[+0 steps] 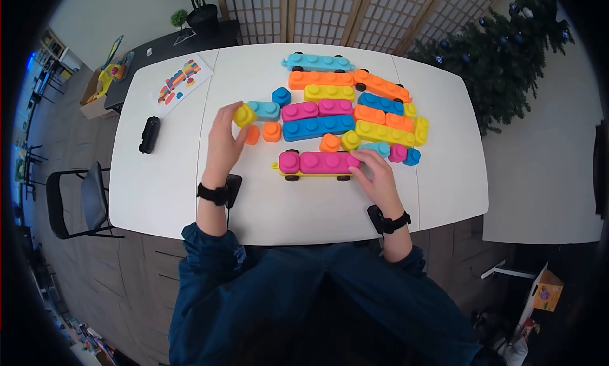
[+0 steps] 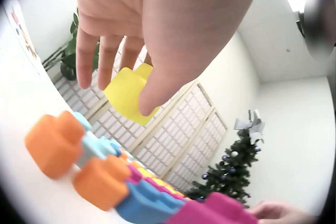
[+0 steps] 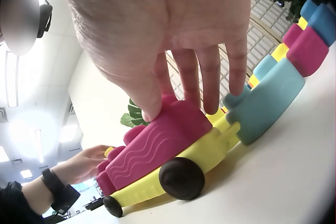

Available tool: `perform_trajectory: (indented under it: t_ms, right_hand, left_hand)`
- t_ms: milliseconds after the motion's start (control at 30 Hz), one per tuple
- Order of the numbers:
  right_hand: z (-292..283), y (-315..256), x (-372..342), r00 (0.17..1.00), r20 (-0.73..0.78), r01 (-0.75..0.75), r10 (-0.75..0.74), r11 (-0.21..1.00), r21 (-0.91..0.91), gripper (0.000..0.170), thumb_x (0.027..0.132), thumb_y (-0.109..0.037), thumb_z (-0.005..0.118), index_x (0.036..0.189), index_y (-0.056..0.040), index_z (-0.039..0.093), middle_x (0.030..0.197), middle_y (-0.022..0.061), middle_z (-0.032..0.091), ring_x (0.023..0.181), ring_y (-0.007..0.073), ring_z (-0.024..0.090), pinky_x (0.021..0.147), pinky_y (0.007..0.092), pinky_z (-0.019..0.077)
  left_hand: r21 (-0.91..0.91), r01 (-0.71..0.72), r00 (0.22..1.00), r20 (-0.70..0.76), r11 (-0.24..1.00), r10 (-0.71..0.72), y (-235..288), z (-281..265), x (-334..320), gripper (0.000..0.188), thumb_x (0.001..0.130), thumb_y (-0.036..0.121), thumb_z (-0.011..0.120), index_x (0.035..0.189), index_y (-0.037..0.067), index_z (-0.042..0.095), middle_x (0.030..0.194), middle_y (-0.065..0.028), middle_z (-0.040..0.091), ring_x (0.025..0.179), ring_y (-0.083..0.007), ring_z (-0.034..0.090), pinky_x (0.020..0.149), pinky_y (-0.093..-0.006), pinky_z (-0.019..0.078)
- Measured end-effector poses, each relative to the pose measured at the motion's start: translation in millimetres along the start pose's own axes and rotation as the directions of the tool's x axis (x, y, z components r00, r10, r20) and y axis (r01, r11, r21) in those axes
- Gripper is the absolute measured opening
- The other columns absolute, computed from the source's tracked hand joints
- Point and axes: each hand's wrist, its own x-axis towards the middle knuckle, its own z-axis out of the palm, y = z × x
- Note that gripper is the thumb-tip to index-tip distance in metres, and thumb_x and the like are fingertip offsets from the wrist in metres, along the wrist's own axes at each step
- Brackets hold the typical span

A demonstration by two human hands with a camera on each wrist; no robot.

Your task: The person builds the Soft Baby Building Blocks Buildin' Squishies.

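My left hand (image 1: 223,145) pinches a small yellow building block (image 1: 244,116) between thumb and fingers. In the left wrist view that yellow block (image 2: 126,95) is held up above the orange blocks (image 2: 55,144). Near the table's front, a yellow wheeled base (image 3: 210,150) with black wheels carries a small magenta block (image 1: 289,161) and a longer magenta block (image 1: 322,163). My right hand (image 1: 380,180) holds the right end of the longer one, thumb on the near side and fingers over the far side.
Behind the wheeled base lie blue, orange, yellow and magenta blocks, among them a long blue block (image 1: 318,127). Light blue (image 1: 318,62) and orange wheeled bases (image 1: 380,85) stand at the back. A picture sheet (image 1: 184,83) and a black object (image 1: 149,135) lie at left.
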Motion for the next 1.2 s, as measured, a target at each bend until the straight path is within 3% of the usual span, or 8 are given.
perform_trajectory:
  t_ms: [67, 100, 167, 267, 367, 1000, 1200]
  right_hand:
    - [1, -1, 1, 1.0, 0.001, 0.0, 0.0, 1.0, 0.005, 0.033, 0.086, -0.006, 0.077, 0.117, -0.0005, 0.069, 0.116, 0.0151, 0.067, 0.106, 0.0324, 0.067, 0.092, 0.036, 0.053]
    - [1, -2, 1, 1.0, 0.002, 0.001, -0.001, 1.0, 0.006, 0.033, 0.086, -0.006, 0.077, 0.117, -0.0006, 0.069, 0.116, 0.015, 0.067, 0.106, 0.0324, 0.067, 0.092, 0.036, 0.053]
    - [1, -3, 2, 1.0, 0.003, 0.001, -0.001, 1.0, 0.007, 0.033, 0.086, -0.006, 0.077, 0.117, -0.0007, 0.069, 0.116, 0.015, 0.068, 0.106, 0.0325, 0.067, 0.092, 0.0361, 0.053]
    - [1, -2, 1, 1.0, 0.004, -0.003, 0.003, 1.0, -0.006, 0.033, 0.087, -0.007, 0.077, 0.117, -0.0009, 0.069, 0.116, 0.0148, 0.068, 0.106, 0.0325, 0.067, 0.092, 0.0363, 0.053]
    - [2, -1, 0, 1.0, 0.002, 0.004, -0.004, 1.0, -0.017, 0.033, 0.087, -0.007, 0.077, 0.117, -0.0009, 0.069, 0.116, 0.0148, 0.068, 0.106, 0.0326, 0.067, 0.092, 0.0364, 0.0531]
    - [5, -3, -1, 1.0, -0.009, -0.011, 0.011, 0.999, 0.034, 0.032, 0.087, -0.008, 0.076, 0.118, -0.0014, 0.069, 0.117, 0.014, 0.066, 0.104, 0.0328, 0.067, 0.09, 0.0362, 0.0539]
    - [6, -4, 0, 1.0, -0.02, 0.009, -0.008, 0.999, 0.036, 0.032, 0.087, -0.01, 0.076, 0.117, -0.0022, 0.069, 0.115, 0.0129, 0.066, 0.102, 0.0328, 0.067, 0.088, 0.0367, 0.0543]
  left_hand:
    - [-0.229, -0.055, 0.996, 0.053, 0.972, 0.069, 27, 3, -7, 0.05, 0.084, 0.002, 0.075, 0.131, 0.006, 0.057, 0.122, -0.0154, 0.063, 0.113, -0.0345, 0.062, 0.094, -0.0382, 0.0518]
    - [-0.231, -0.053, 0.996, 0.051, 0.971, 0.067, 41, 4, -11, 0.05, 0.084, 0.002, 0.075, 0.131, 0.006, 0.057, 0.122, -0.0154, 0.063, 0.113, -0.0345, 0.062, 0.094, -0.0382, 0.0518]
    - [-0.288, -0.094, 0.954, 0.247, 0.953, 0.169, 62, 6, -18, 0.055, 0.083, 0.003, 0.077, 0.134, 0.007, 0.058, 0.127, -0.0126, 0.064, 0.115, -0.0298, 0.064, 0.097, -0.037, 0.0528]
    - [-0.39, -0.094, 0.9, 0.36, 0.916, 0.246, 80, 13, -24, 0.054, 0.081, 0.002, 0.079, 0.132, 0.008, 0.06, 0.126, -0.0128, 0.064, 0.114, -0.0306, 0.064, 0.095, -0.0353, 0.0536]
    - [-0.376, -0.073, 0.865, 0.437, 0.924, 0.246, 85, 18, -25, 0.054, 0.079, 0.001, 0.079, 0.13, 0.008, 0.062, 0.125, -0.0126, 0.064, 0.111, -0.0321, 0.064, 0.093, -0.0363, 0.0545]
    - [-0.251, -0.125, 0.855, 0.464, 0.96, 0.232, 88, 34, -26, 0.054, 0.077, 0.002, 0.079, 0.128, 0.006, 0.061, 0.118, -0.0154, 0.065, 0.103, -0.037, 0.065, 0.088, -0.0398, 0.0554]
    - [-0.163, -0.147, 0.882, 0.425, 0.976, 0.204, 87, 37, -29, 0.054, 0.076, 0.006, 0.082, 0.126, 0.005, 0.061, 0.116, -0.0168, 0.065, 0.102, -0.0379, 0.065, 0.088, -0.041, 0.0545]
